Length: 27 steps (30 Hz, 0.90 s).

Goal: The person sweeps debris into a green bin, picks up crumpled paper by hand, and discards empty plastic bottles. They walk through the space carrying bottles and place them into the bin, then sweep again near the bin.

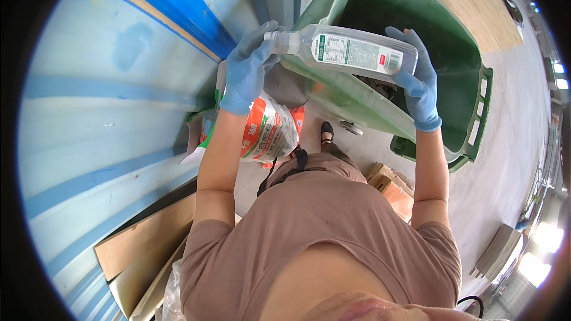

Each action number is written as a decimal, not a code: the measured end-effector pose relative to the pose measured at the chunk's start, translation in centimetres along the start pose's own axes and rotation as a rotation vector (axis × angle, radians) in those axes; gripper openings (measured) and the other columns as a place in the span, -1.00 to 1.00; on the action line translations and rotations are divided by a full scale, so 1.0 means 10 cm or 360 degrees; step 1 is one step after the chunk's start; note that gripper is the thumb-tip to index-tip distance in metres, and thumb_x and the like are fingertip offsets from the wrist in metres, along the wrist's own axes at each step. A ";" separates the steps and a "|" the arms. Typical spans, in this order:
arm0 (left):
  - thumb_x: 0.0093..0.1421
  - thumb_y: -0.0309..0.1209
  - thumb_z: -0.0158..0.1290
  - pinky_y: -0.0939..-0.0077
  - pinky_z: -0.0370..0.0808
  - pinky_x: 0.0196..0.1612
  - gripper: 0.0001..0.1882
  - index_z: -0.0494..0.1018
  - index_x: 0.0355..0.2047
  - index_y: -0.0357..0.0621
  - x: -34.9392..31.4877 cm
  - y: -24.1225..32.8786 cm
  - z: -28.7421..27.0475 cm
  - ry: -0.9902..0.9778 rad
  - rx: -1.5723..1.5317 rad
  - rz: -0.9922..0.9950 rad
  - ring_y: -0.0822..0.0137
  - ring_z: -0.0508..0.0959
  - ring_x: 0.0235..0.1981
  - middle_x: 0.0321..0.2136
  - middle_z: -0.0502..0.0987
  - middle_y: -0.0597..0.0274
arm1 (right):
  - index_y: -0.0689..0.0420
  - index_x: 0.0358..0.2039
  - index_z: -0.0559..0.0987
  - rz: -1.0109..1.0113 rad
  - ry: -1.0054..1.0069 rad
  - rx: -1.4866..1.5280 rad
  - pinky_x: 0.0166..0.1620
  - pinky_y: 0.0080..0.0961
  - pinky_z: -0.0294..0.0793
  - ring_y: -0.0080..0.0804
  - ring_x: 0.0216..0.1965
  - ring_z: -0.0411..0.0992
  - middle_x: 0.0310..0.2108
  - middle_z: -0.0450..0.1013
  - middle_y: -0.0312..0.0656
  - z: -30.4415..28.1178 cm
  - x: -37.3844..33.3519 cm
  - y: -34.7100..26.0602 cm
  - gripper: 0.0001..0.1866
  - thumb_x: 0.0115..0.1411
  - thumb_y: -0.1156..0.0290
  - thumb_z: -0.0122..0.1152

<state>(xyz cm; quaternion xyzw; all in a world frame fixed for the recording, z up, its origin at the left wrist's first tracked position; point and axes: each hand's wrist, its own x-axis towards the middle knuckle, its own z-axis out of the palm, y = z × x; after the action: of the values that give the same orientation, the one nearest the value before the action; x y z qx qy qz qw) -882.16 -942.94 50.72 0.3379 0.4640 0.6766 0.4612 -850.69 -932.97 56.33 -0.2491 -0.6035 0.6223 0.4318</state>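
The gloved left hand (247, 66) is gripping the neck of a clear, labelled bottle (348, 52), while the gloved right hand (420, 80) is holding its base. The bottle is lying sideways between them, hanging above the open green bin (467, 77). A red-and-white sack (270, 132) is showing below the left hand.
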 end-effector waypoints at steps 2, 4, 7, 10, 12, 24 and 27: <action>0.31 -0.36 0.13 0.45 0.48 0.06 -0.54 0.42 0.18 -0.23 0.00 -0.01 0.00 -0.0161 -0.0064 0.0173 0.33 0.53 0.07 0.09 0.53 0.13 | 0.29 0.38 0.17 0.0152 0.0146 -0.0083 0.29 -0.32 0.29 -0.22 0.24 0.32 0.28 0.29 0.02 -0.03 -0.08 0.07 -0.17 0.19 0.27 0.31; 0.30 -0.37 0.13 0.40 0.48 0.11 -0.53 0.41 0.19 -0.25 0.03 -0.03 0.04 -0.0300 -0.0063 0.0303 0.28 0.51 0.13 0.13 0.50 0.08 | 0.30 0.37 0.18 0.0379 0.0330 -0.0071 0.25 -0.37 0.34 -0.26 0.20 0.35 0.24 0.33 -0.02 -0.04 -0.20 0.13 -0.20 0.26 0.17 0.25; 0.31 -0.41 0.10 0.43 0.52 0.07 -0.56 0.41 0.18 -0.26 0.11 -0.07 0.15 -0.0422 0.0093 0.0408 0.29 0.51 0.13 0.14 0.50 0.09 | 0.12 0.35 0.27 0.0918 0.0466 0.0211 -0.02 -0.26 0.59 -0.38 0.06 0.44 0.13 0.39 -0.15 -0.04 -0.44 0.12 -0.24 0.32 -0.14 0.08; 0.32 -0.41 0.08 0.47 0.49 0.07 -0.57 0.42 0.18 -0.25 0.17 -0.08 0.30 -0.0458 0.0109 0.0121 0.34 0.52 0.09 0.12 0.51 0.12 | 0.04 0.41 0.14 0.0748 0.0467 0.0200 -0.04 -0.26 0.63 -0.31 0.05 0.45 0.15 0.35 -0.14 -0.04 -0.71 0.00 -0.20 0.29 -0.02 0.18; 0.31 -0.45 0.08 0.46 0.47 0.10 -0.59 0.42 0.16 -0.27 0.19 -0.07 0.47 -0.0499 0.0047 0.0108 0.37 0.53 0.06 0.10 0.52 0.11 | 0.03 0.43 0.05 0.0305 0.0492 0.0016 -0.07 -0.28 0.65 -0.28 0.04 0.46 0.17 0.34 -0.11 -0.06 -0.90 -0.09 -0.14 0.25 0.08 0.25; 0.38 -0.45 0.01 0.13 0.42 0.23 -0.61 0.38 0.18 -0.26 0.15 0.13 2.52 -0.1547 0.0072 0.0610 0.03 0.52 0.13 0.14 0.48 -0.03 | 0.05 0.31 0.28 0.1107 0.0616 0.0929 -0.45 -0.42 0.63 -0.24 -0.47 0.61 -0.09 0.58 0.01 -0.98 -2.16 -0.35 -0.16 0.28 -0.37 -0.12; 0.40 -0.40 -0.03 0.13 0.49 0.17 -0.62 0.37 0.18 -0.25 0.04 -0.07 3.27 -0.1427 -0.0084 0.0205 0.07 0.51 0.14 0.17 0.45 -0.02 | 0.08 0.34 0.28 0.0594 0.0690 0.0981 -0.02 -0.19 0.60 -0.18 0.02 0.52 0.18 0.41 -0.01 -1.24 -2.64 -0.41 -0.13 0.25 -0.32 0.05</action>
<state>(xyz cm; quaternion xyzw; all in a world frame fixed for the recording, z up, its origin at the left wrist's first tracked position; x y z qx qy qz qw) -853.14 -932.09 61.24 0.6139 0.1791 0.5023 0.5820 -826.18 -948.87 52.93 -0.3384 -0.2289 0.7744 0.4831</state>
